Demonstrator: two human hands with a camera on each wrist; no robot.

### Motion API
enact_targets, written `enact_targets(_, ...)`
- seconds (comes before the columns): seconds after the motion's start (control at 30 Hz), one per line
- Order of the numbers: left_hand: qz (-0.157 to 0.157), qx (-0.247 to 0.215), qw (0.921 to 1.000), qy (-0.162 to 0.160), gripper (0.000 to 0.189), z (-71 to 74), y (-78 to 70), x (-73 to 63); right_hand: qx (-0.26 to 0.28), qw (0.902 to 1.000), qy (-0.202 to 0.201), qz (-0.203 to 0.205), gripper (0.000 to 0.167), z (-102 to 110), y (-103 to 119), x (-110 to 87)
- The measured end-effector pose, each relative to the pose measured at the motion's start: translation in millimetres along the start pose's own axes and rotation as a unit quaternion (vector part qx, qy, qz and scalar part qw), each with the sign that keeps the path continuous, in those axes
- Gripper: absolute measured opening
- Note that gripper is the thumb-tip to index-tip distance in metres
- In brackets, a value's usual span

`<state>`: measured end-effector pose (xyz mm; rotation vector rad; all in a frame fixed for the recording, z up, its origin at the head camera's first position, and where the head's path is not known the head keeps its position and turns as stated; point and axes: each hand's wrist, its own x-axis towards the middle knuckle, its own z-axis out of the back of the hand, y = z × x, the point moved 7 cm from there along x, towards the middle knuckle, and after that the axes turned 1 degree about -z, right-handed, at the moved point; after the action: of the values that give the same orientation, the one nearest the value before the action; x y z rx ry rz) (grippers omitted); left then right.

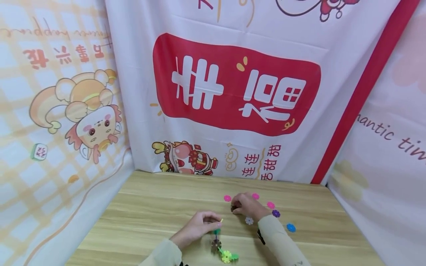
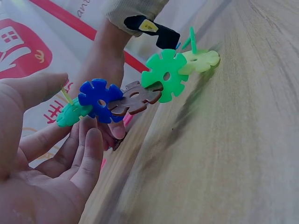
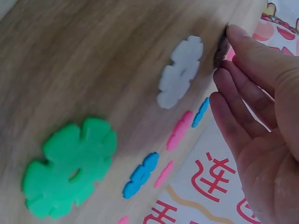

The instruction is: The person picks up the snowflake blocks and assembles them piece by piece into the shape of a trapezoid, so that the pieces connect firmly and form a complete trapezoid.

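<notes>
A chain of slotted plastic flower discs hangs from my left hand [image 1: 199, 226], whose thumb and fingers pinch its upper end. Along it in the left wrist view come a thin yellow disc [image 2: 67, 96], a green disc [image 2: 70, 115], a blue disc [image 2: 100, 101], a brown disc [image 2: 136, 98], a brighter green disc [image 2: 160, 70] and a yellow-green disc [image 2: 202, 60]. Near the back of the table, my right hand [image 1: 249, 206] pinches a loose brown disc [image 3: 221, 50] between thumb and fingers, low over the wood. That disc is partly hidden by the fingers.
Loose discs lie around the right hand on the wooden table [image 1: 149, 207]: a grey one [image 1: 249, 221], a purple one [image 1: 276, 213], a blue one [image 1: 291, 227] and several pink ones [image 1: 271, 204]. A green disc [image 3: 70, 170] lies nearer the right wrist camera. Printed cloth [image 1: 139, 111] hangs behind.
</notes>
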<state>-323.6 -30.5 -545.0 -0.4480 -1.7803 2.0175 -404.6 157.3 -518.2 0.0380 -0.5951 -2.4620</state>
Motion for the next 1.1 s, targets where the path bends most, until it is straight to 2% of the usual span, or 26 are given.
enact_targets(0.2,-0.002,-0.007,1.0000,0.001,0.041,-0.6,0.4,-0.2,0.049,0.9977,0.018,-0.043,0.009,-1.5,-6.4,-2.9)
enact_targets(0.33,0.004,-0.008,1.0000,0.003,0.043,0.3,1.8,0.5,0.077,0.9953,0.010,-0.059,0.009,1.6,-6.7,-9.0)
enact_targets(0.6,0.004,0.004,1.0000,0.008,0.044,4.2,5.4,1.1,0.122,0.9896,-0.004,-0.076,0.011,15.6,8.0,-24.1)
enact_targets(0.83,0.004,0.002,0.9999,0.014,0.041,5.8,4.0,-0.6,0.168,0.9837,-0.016,-0.062,0.011,29.5,34.8,-34.8)
enact_targets(1.1,0.009,-0.004,0.9998,0.017,0.040,6.1,3.4,-3.6,0.207,0.9775,-0.032,-0.027,0.012,30.3,61.1,-42.6)
